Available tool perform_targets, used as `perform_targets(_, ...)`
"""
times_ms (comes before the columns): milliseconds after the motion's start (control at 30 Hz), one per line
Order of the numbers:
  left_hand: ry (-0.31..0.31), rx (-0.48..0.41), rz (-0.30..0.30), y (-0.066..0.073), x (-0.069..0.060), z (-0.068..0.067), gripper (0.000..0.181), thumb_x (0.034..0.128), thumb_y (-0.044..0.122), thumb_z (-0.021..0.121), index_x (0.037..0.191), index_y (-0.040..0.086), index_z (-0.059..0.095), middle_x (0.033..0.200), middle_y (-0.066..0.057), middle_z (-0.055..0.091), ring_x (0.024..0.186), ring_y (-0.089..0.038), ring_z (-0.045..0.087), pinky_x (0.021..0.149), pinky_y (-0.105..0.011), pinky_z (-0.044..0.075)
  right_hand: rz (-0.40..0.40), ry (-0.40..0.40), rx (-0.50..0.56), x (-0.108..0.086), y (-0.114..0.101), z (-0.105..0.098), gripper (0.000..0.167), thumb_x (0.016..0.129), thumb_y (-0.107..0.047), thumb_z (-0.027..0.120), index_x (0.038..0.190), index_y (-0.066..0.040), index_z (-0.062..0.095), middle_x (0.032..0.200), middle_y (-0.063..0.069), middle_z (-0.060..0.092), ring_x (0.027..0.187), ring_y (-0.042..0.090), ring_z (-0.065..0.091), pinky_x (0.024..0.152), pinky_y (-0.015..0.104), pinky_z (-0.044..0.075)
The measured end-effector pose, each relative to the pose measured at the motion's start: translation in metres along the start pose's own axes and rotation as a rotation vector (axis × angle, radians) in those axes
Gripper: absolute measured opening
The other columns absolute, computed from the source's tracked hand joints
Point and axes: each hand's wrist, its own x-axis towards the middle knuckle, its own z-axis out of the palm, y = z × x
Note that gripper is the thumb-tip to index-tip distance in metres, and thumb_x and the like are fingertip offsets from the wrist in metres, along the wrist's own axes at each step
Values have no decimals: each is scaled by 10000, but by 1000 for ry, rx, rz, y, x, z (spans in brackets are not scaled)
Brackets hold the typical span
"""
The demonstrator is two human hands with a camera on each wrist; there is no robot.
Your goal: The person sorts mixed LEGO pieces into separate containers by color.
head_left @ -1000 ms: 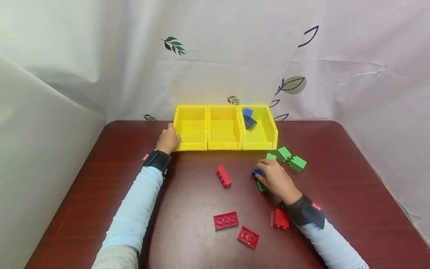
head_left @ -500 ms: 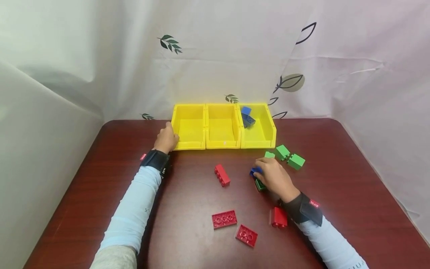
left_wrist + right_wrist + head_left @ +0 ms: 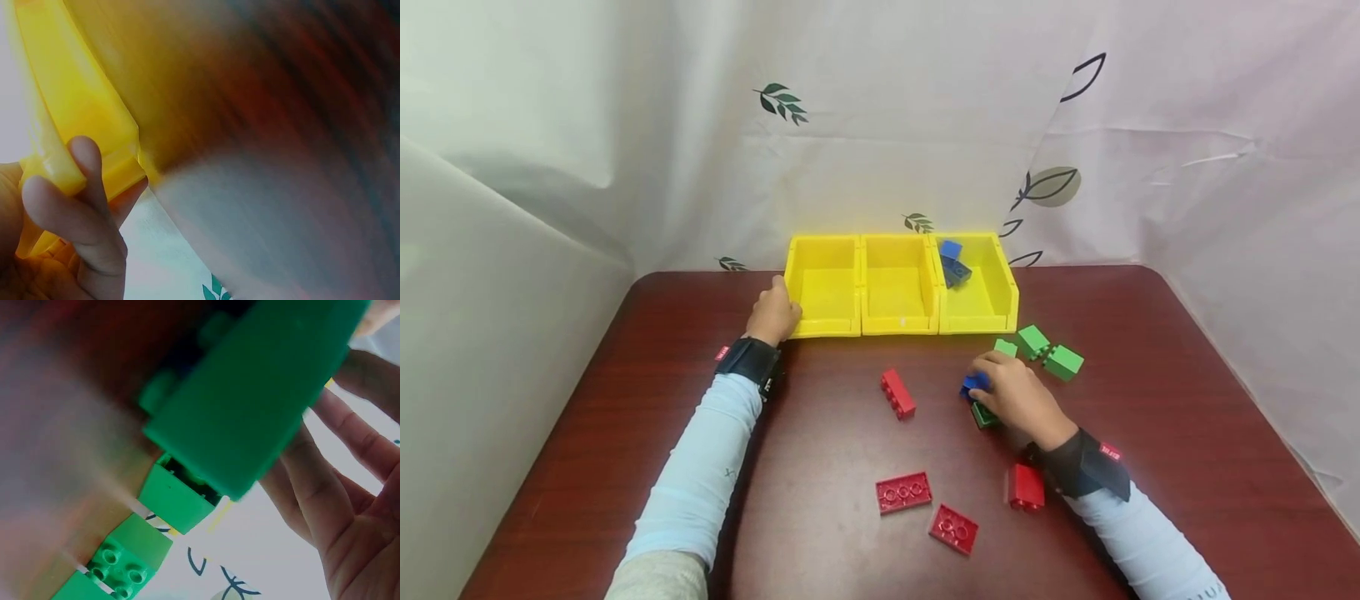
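Note:
My left hand grips the side wall of the leftmost yellow bin. In the left wrist view, thumb and fingers pinch the wall of that bin. Over on the right, my right hand holds a blue toy brick between thumb and fingers, low over the table. A green brick sits just under the thumb. That hand's wrist view is mostly filled by a green brick, which hides the fingertips and nearly all of the blue one.
Two more yellow bins stand alongside; the rightmost bin contains blue bricks. Green bricks lie beyond the right hand. Several red bricks are spread over the brown table. White cloth surrounds it.

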Motion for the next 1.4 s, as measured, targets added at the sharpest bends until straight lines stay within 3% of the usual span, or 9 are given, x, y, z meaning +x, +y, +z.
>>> perform_targets(200, 4, -1, -5, 0, 0, 1, 484, 984, 129, 506, 1400, 12, 287, 1125, -224, 524, 969, -376, 558, 956, -490, 487, -32, 70, 62, 20, -2, -27, 308, 766, -77, 818, 1026, 21, 684, 1024, 209, 663, 835, 308, 668, 716, 425, 581)
perform_targets(333, 2, -2, -4, 0, 1, 0, 491, 983, 125, 502, 1408, 9, 284, 1120, -223, 524, 968, -377, 557, 952, -489, 485, 20, 92, 65, 47, 0, -47, 290, 799, -84, 793, 1040, 33, 683, 1067, 225, 658, 938, 354, 630, 790, 468, 558)
perform_targets(533, -12, 8, -10, 3, 1, 0, 485, 993, 135, 497, 1410, 20, 278, 1119, -216, 523, 970, -373, 560, 953, -484, 486, 154, -47, 10, 96, 12, -60, 294, 857, -123, 739, 1100, 30, 676, 1116, 232, 646, 1006, 379, 584, 860, 498, 503)
perform_targets(833, -16, -1, -19, 2, -2, -1, 483, 993, 130, 501, 1409, 20, 282, 1116, -207, 514, 972, -368, 553, 968, -473, 482, 238, -268, -42, 155, 31, -40, 343, 835, -114, 754, 1125, 41, 657, 1136, 219, 654, 1032, 342, 566, 937, 464, 484)
perform_targets(1033, -11, -3, -23, 3, -2, 0, 481, 997, 137, 510, 1407, 34, 282, 1126, -201, 510, 978, -365, 552, 978, -476, 482, 208, -344, -104, 167, 41, -24, 329, 819, -153, 775, 1062, 37, 660, 1079, 213, 657, 993, 337, 574, 894, 442, 476)
perform_targets(1233, -1, 0, -23, 4, -2, 1, 490, 998, 146, 514, 1413, 35, 280, 1130, -198, 519, 979, -364, 561, 992, -473, 482, 218, -351, -84, 170, 48, -15, 335, 793, -162, 798, 1014, 1, 607, 972, 170, 630, 891, 301, 554, 797, 396, 475)
perform_targets(1400, 2, 7, -24, 4, -1, 2, 480, 998, 147, 512, 1405, 32, 284, 1121, -200, 519, 977, -363, 563, 990, -475, 484, 227, -350, -62, 170, 50, -15, 349, 779, -152, 806, 1025, -3, 609, 992, 173, 632, 898, 305, 547, 808, 403, 473)
